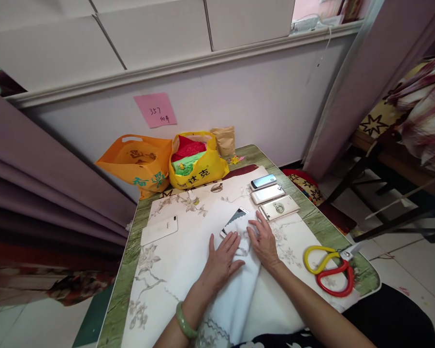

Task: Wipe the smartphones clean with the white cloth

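Floral sheet (150, 290) covers your table (366, 278). Your left hand (220, 258) lies flat on cloth (247, 282) partly covering a phone (235, 219); your right hand (264, 242) touches the cloth, its grip unclear.

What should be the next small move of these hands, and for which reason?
Perhaps the right hand should ease the white cloth a little farther over the smartphone: the cloth covers only part of it, leaving some screen exposed, and the left hand already lies flat on the cloth.
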Action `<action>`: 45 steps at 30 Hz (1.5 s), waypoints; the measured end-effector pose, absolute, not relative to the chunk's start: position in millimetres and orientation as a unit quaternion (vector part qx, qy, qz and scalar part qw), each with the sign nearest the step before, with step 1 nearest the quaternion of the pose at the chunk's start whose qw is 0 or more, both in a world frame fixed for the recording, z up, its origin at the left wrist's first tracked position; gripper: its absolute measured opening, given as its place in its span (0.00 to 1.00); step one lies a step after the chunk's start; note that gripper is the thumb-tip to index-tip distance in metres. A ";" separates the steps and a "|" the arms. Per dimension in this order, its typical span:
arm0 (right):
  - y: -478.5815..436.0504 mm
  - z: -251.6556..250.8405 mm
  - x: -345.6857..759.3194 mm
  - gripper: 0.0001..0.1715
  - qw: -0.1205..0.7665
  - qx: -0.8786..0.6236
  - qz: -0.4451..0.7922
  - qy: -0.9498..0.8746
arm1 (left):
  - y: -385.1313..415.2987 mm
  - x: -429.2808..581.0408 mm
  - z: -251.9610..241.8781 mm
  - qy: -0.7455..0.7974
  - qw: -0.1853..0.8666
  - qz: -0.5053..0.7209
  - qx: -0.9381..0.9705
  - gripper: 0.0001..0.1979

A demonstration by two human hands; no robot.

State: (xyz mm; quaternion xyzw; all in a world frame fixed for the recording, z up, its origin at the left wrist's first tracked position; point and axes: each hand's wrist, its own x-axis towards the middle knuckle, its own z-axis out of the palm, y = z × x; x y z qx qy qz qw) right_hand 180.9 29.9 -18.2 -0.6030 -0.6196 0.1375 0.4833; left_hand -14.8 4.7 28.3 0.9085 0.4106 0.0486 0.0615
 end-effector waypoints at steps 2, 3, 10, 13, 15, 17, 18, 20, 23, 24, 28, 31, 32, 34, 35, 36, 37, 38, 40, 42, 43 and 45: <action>30.3 -18.9 181.3 0.17 0.497 -0.600 0.135 -0.612 | 21.4 -0.9 32.8 0.414 0.082 0.052 0.905 0.31; 30.5 -19.5 181.7 0.19 0.504 -0.599 0.133 -0.608 | 31.8 7.6 35.2 0.412 0.091 0.057 0.905 0.30; 30.9 -23.1 183.5 0.22 0.529 -0.620 0.128 -0.565 | 77.6 43.3 39.4 0.374 0.115 0.065 0.918 0.27; 30.5 -23.2 182.9 0.22 0.516 -0.614 0.128 -0.583 | 60.6 29.4 32.5 0.395 0.127 0.067 0.907 0.28; 30.5 -23.2 182.0 0.22 0.501 -0.612 0.124 -0.599 | 42.7 13.5 28.5 0.396 0.142 0.060 0.905 0.29; 30.9 -23.6 181.2 0.21 0.478 -0.608 0.117 -0.623 | 26.5 -2.0 26.6 0.396 0.157 0.065 0.903 0.29; 31.1 -24.0 181.0 0.20 0.467 -0.606 0.112 -0.634 | 20.7 -8.1 26.4 0.395 0.166 0.072 0.901 0.27; 31.5 -24.9 180.8 0.17 0.452 -0.603 0.105 -0.649 | 15.4 -15.8 26.7 0.409 0.176 0.104 0.889 0.23; 31.6 -25.8 181.3 0.13 0.457 -0.603 0.109 -0.645 | 20.8 -17.0 26.5 0.490 0.138 0.184 0.841 0.21; 31.5 -25.7 181.6 0.12 0.463 -0.604 0.115 -0.639 | 24.1 -15.6 26.2 0.524 0.118 0.200 0.819 0.21; 30.5 -23.8 184.0 0.11 0.497 -0.607 0.135 -0.605 | 27.0 -7.4 27.7 0.581 0.082 0.182 0.789 0.28; 29.8 -22.9 186.1 0.12 0.527 -0.607 0.141 -0.578 | 10.1 -1.1 33.3 0.573 0.067 0.174 0.798 0.28; 29.6 -22.9 186.6 0.13 0.534 -0.607 0.143 -0.571 | 2.3 0.7 35.3 0.570 0.064 0.176 0.800 0.26; 29.5 -22.9 187.5 0.14 0.544 -0.606 0.148 -0.561 | -12.3 3.1 38.7 0.553 0.085 0.183 0.809 0.22; 29.4 -22.9 187.8 0.14 0.545 -0.606 0.151 -0.560 | -17.4 3.4 40.1 0.541 0.103 0.188 0.814 0.20; 29.4 -22.9 188.0 0.14 0.545 -0.605 0.155 -0.559 | -20.1 2.9 41.7 0.530 0.120 0.191 0.818 0.18; 29.5 -22.9 188.2 0.15 0.545 -0.605 0.158 -0.559 | -20.2 1.8 43.5 0.523 0.128 0.191 0.820 0.17; 29.5 -23.0 188.3 0.15 0.544 -0.604 0.162 -0.559 | -17.7 0.2 45.9 0.524 0.126 0.188 0.821 0.18; 29.5 -23.4 188.8 0.16 0.547 -0.602 0.170 -0.556 | -5.9 -3.3 52.1 0.527 0.098 0.162 0.829 0.24; 29.6 -24.5 189.8 0.17 0.557 -0.598 0.179 -0.548 | 10.3 -4.8 59.3 0.480 0.089 0.114 0.865 0.33; 29.7 -25.2 190.5 0.18 0.564 -0.596 0.184 -0.541 | 18.3 -4.1 62.6 0.438 0.094 0.084 0.890 0.37; 29.9 -26.8 192.2 0.20 0.579 -0.592 0.196 -0.525 | 31.7 0.2 67.2 0.358 0.111 0.034 0.926 0.40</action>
